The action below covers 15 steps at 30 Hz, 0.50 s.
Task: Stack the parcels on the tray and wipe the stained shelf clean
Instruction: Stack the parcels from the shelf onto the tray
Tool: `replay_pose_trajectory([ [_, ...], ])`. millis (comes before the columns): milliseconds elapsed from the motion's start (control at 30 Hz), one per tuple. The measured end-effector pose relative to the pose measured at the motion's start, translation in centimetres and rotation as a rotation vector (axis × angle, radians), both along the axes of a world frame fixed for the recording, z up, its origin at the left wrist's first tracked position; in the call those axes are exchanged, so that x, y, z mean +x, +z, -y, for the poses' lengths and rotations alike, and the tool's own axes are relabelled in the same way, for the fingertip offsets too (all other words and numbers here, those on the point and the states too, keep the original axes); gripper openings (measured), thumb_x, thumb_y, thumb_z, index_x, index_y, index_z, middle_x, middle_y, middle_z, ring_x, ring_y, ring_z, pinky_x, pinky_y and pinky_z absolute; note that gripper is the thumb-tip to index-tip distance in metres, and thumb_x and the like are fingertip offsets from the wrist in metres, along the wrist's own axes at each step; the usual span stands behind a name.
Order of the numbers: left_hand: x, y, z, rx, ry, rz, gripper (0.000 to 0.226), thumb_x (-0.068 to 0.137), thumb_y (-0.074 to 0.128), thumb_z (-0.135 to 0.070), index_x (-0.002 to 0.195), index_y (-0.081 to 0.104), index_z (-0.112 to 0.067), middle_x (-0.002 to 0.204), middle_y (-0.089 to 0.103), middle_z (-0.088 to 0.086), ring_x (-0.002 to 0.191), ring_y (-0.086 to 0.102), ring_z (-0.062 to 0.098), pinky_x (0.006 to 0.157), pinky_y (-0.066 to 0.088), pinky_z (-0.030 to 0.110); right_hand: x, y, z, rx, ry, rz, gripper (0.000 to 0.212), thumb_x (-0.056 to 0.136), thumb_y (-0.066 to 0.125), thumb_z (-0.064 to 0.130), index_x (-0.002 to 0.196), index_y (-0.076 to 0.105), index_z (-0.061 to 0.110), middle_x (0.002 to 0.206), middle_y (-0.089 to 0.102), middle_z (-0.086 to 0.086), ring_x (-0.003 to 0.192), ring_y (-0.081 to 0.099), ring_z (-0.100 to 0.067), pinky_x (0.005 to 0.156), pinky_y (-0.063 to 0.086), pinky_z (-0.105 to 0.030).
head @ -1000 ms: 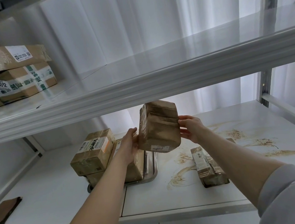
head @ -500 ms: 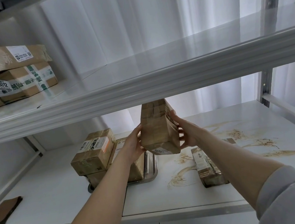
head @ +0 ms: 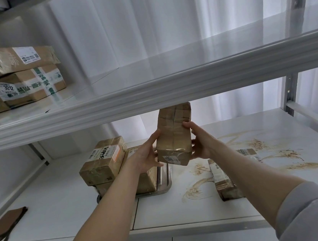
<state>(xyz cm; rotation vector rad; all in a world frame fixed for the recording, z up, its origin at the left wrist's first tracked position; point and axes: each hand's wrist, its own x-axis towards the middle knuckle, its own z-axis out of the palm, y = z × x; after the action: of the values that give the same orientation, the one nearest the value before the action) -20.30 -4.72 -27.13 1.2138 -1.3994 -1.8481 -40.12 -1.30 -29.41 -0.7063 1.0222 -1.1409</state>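
Observation:
I hold a tall brown taped parcel (head: 174,136) upright in the air between both hands, above the right end of the metal tray (head: 166,176). My left hand (head: 146,155) grips its left side and my right hand (head: 201,142) grips its right side. On the tray lies a parcel (head: 146,181), partly hidden by my left arm, with a labelled parcel (head: 104,160) resting on top at the left. Another parcel (head: 224,178) lies on the lower shelf among brown smeared stains (head: 266,151).
A dark brown cloth (head: 5,224) lies at the lower shelf's left front edge. The upper shelf (head: 150,85) overhangs just above the held parcel and carries stacked cardboard boxes (head: 14,78) at its left. A metal upright (head: 290,92) stands at the right.
The held parcel has turned from showing its broad face to standing narrow and upright, and both hands have closed in on its sides. It has shifted slightly left, toward the tray.

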Motion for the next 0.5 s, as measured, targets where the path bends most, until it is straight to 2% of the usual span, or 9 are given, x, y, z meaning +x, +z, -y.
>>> replay_pose_trajectory([
  [67,0.1,0.2,-0.1,-0.006,-0.016,0.009,0.090,0.057,0.074,-0.064,0.133,0.048,-0.025,0.131,0.057,0.011,0.121,0.054,0.031,0.104,0.035,0.061,0.0,-0.1,0.2,-0.002,-0.004,0.031,0.048,0.076,0.067,0.054,0.108,0.054,0.022,0.120,0.058,-0.018,0.110,0.060,-0.041,0.093,0.046,-0.063],
  [133,-0.2,0.6,-0.4,-0.042,0.018,0.038,0.069,0.068,0.070,-0.056,0.127,0.054,-0.023,0.125,0.060,0.011,0.114,0.058,0.030,0.100,0.042,0.058,0.0,-0.3,0.4,-0.002,-0.028,0.065,0.062,0.064,0.073,0.055,0.113,0.054,0.021,0.122,0.059,-0.018,0.111,0.061,-0.042,0.093,0.046,-0.062],
  [233,-0.7,1.2,-0.9,-0.156,0.111,0.106,0.046,0.079,0.068,-0.046,0.118,0.059,-0.024,0.115,0.063,0.008,0.103,0.061,0.026,0.093,0.051,0.050,0.5,0.1,0.7,-0.013,-0.107,-0.007,0.064,0.075,0.068,0.053,0.126,0.051,0.018,0.118,0.060,-0.014,0.104,0.062,-0.034,0.096,0.049,-0.051],
  [300,-1.0,1.5,-0.9,-0.236,0.167,0.138,0.049,0.077,0.071,-0.044,0.119,0.056,-0.025,0.113,0.066,0.007,0.095,0.065,0.023,0.085,0.056,0.044,0.8,0.2,1.4,-0.002,-0.226,-0.180,0.073,0.079,0.067,0.053,0.136,0.043,0.016,0.129,0.055,-0.011,0.112,0.056,-0.031,0.099,0.046,-0.050],
  [333,-1.2,1.7,-0.9,-0.276,0.210,0.161,0.048,0.078,0.071,-0.042,0.118,0.054,-0.024,0.111,0.067,0.005,0.090,0.066,0.021,0.076,0.058,0.036,1.0,0.1,1.7,-0.005,-0.298,-0.276,0.082,0.078,0.069,0.054,0.142,0.036,0.016,0.136,0.049,-0.011,0.119,0.052,-0.032,0.101,0.044,-0.050],
  [367,-1.4,2.0,-1.0,-0.336,0.251,0.199,0.044,0.080,0.070,-0.039,0.116,0.050,-0.025,0.106,0.065,0.001,0.087,0.065,0.017,0.067,0.057,0.030,1.1,0.2,1.8,-0.017,-0.372,-0.347,0.087,0.078,0.071,0.053,0.145,0.031,0.016,0.141,0.044,-0.012,0.124,0.048,-0.033,0.103,0.043,-0.050],
  [400,-1.5,2.2,-1.0,-0.395,0.290,0.242,0.044,0.080,0.070,-0.037,0.115,0.045,-0.028,0.103,0.062,-0.003,0.088,0.064,0.015,0.066,0.054,0.025,1.3,0.4,1.8,-0.034,-0.441,-0.396,0.086,0.078,0.072,0.052,0.145,0.030,0.016,0.143,0.043,-0.012,0.126,0.046,-0.034,0.103,0.043,-0.050],
  [433,-1.6,2.3,-0.8,-0.446,0.316,0.302,0.051,0.077,0.072,-0.041,0.117,0.043,-0.029,0.106,0.060,-0.003,0.095,0.062,0.016,0.072,0.055,0.027,1.5,0.6,1.7,-0.052,-0.492,-0.415,0.083,0.079,0.071,0.051,0.144,0.032,0.017,0.142,0.043,-0.012,0.127,0.046,-0.034,0.103,0.044,-0.049],
  [500,-1.7,2.5,-0.3,-0.540,0.340,0.491,0.083,0.062,0.073,-0.057,0.130,0.039,-0.026,0.122,0.054,0.004,0.114,0.057,0.025,0.091,0.053,0.040,1.9,1.0,1.6,-0.092,-0.504,-0.403,0.079,0.080,0.069,0.054,0.142,0.035,0.019,0.140,0.045,-0.011,0.125,0.048,-0.033,0.103,0.044,-0.048],
])
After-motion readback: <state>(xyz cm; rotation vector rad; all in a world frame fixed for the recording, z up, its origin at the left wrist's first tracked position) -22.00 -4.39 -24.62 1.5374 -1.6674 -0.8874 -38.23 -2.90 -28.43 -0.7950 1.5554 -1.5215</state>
